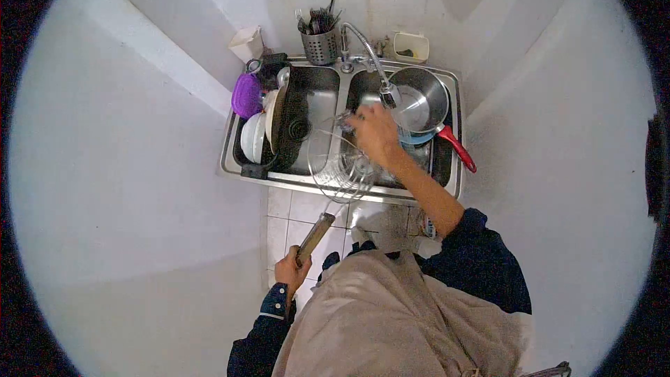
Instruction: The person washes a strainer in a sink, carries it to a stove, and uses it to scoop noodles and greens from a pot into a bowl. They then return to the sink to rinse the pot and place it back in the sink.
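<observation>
A wire strainer or skimmer (340, 171) with a long tan handle (313, 239) extends over the sink's front edge. Its round wire head is over the divider between the two basins. My left hand (288, 269) is wrapped round the lower end of the handle. Above the wire head, my right hand (374, 132) has its fingers bent round a small greyish scrubber (344, 121), blurred at the fingertips. The flexible faucet (370, 49) ends just above my right hand.
The right basin holds a steel pot (419, 101) and a red-handled pan (457, 148). Left stand bowls (255, 138) and a purple basket (246, 95). Behind are a cutlery holder (320, 48) and a pale dish (411, 47). Walls (139, 153) flank the sink.
</observation>
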Action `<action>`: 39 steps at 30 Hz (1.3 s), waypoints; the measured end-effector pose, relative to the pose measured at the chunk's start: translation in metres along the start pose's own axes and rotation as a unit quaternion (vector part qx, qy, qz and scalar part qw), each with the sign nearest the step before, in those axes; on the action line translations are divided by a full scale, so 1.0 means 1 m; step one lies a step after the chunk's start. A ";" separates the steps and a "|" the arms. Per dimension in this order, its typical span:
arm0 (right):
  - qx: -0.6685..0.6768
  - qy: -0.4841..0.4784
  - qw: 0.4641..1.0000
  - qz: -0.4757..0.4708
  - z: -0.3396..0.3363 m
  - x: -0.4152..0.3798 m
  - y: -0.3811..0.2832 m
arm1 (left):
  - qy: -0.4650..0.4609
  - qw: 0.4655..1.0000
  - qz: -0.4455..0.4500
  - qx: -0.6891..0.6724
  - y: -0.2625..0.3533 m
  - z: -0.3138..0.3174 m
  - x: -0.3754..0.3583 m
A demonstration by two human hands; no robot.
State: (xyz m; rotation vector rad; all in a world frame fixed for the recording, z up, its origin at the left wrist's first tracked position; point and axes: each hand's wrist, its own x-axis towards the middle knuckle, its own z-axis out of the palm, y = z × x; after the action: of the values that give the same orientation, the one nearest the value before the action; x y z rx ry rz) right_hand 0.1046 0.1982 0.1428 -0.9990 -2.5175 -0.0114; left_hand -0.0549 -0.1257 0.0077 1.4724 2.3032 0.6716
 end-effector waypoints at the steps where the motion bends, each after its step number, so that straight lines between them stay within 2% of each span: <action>1: 0.015 0.033 0.999 0.008 0.006 0.001 0.002 | -0.005 1.000 -0.005 -0.003 0.002 -0.002 0.000; 5: -0.043 0.038 0.989 -0.140 0.003 -0.037 -0.038 | -0.013 0.999 -0.026 -0.032 0.023 -0.001 0.000; 8: -0.011 0.041 0.975 -0.219 0.025 -0.068 -0.037 | -0.020 0.998 -0.033 -0.055 0.027 0.004 0.003; 9: -0.022 0.042 0.976 -0.212 0.025 -0.072 -0.024 | -0.025 0.997 -0.036 -0.061 0.027 0.005 0.004; 12: 0.055 0.102 0.964 -0.241 0.019 -0.087 0.005 | -0.065 0.996 -0.043 -0.052 0.036 0.004 0.005; 14: 0.173 0.111 0.974 -0.096 0.013 -0.094 0.021 | -0.059 0.995 -0.032 -0.071 0.030 0.014 0.007; 16: 0.284 0.111 0.951 0.052 0.006 -0.103 0.040 | -0.063 0.993 -0.043 -0.095 0.036 0.015 0.008; 17: 0.303 0.146 0.937 0.092 0.016 -0.104 0.062 | -0.071 0.990 -0.059 -0.106 0.040 0.015 0.009; 20: 0.402 0.212 0.853 0.258 0.028 -0.085 0.128 | -0.095 0.980 -0.102 -0.144 0.052 0.009 0.014; 22: 0.448 0.210 0.794 0.354 0.015 -0.058 0.161 | -0.105 0.971 -0.127 -0.174 0.063 0.003 0.017; 23: 0.404 0.222 0.822 0.334 0.019 -0.042 0.187 | -0.107 0.967 -0.141 -0.184 0.065 0.003 0.018; 26: 0.276 0.232 0.879 0.312 0.021 0.012 0.230 | -0.064 0.979 -0.097 -0.170 0.079 0.009 0.017; 27: 0.234 0.234 0.892 0.309 0.022 0.032 0.240 | -0.085 0.971 -0.142 -0.172 0.092 0.007 0.022; 30: 0.173 0.230 0.938 0.192 0.037 0.093 0.281 | -0.086 0.970 -0.157 -0.167 0.097 0.023 0.020; 31: 0.131 0.226 0.951 0.165 0.037 0.115 0.290 | -0.064 0.975 -0.122 -0.176 0.100 0.028 0.019; 33: 0.052 0.209 0.970 0.113 0.042 0.141 0.294 | -0.081 0.963 -0.155 -0.207 0.105 0.038 0.018; 36: -0.001 0.263 0.960 0.100 0.049 0.150 0.275 | -0.114 0.953 -0.186 -0.210 0.117 0.045 0.023; 39: 0.128 0.040 0.979 0.151 0.051 0.111 0.242 | -0.126 0.954 -0.178 -0.207 0.125 0.052 0.026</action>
State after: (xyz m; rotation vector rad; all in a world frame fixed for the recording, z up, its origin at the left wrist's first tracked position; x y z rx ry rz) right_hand 0.1717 0.4580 0.1044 -1.2301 -2.2009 0.3477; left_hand 0.0554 -0.0460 0.0320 0.8685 2.0013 0.7507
